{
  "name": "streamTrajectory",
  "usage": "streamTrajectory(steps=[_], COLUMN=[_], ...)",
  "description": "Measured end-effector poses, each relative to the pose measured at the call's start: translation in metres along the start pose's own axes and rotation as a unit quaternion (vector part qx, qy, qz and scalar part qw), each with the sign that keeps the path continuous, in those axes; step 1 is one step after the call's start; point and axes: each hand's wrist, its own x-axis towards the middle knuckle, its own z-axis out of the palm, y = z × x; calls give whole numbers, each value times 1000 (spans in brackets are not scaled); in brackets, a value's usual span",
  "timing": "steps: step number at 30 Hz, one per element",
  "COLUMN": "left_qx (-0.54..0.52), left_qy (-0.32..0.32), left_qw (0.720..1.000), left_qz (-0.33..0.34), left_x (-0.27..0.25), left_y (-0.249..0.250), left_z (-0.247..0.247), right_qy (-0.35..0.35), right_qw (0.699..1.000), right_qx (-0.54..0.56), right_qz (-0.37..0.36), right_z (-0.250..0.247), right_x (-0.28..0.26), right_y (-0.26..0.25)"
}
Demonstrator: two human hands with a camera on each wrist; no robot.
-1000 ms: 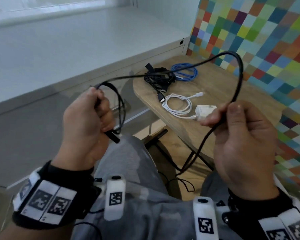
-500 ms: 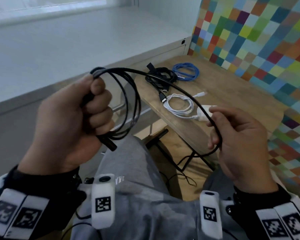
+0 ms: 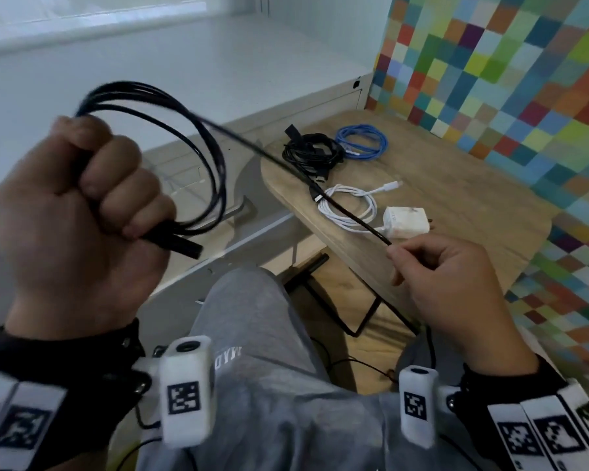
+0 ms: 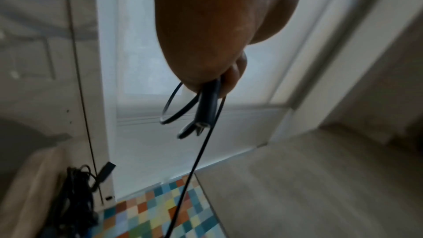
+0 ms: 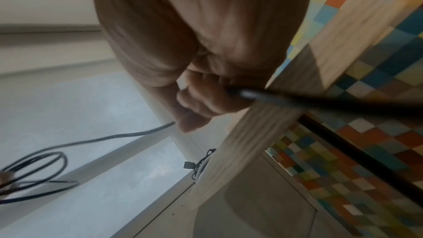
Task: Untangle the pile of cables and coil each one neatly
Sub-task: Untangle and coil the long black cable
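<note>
Coiling black cable (image 3: 198,144): left hand (image 3: 79,212) is clenching loops, right hand (image 3: 456,283) pinching the tail; three table coils apparently done.

A thin black cable (image 3: 198,154) is wound into a few round loops, with a black plug sticking out at the bottom. One straight piece runs tight from the loops down across the near edge of the worktop (image 3: 456,198). On the worktop lie a black cable bundle (image 3: 312,154), a coiled blue cable (image 3: 363,142) touching it at the back, and a coiled white cable (image 3: 351,207) nearer the front, beside its white charger block (image 3: 405,222).
</note>
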Motion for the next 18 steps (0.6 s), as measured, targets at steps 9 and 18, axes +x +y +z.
streamTrajectory(steps=[9, 18], left_qx=[306, 509], left_qy=[-79, -219], left_qw=[947, 832], left_qz=[-52, -23], left_x=[-18, -30], left_y=[-80, -95], left_z=[37, 38], right_qy=[-178, -220], right_qw=[968, 954], right_qx=[-134, -36], right_qz=[-114, -202], right_z=[19, 14], right_x=[-13, -13], right_y=[-24, -27])
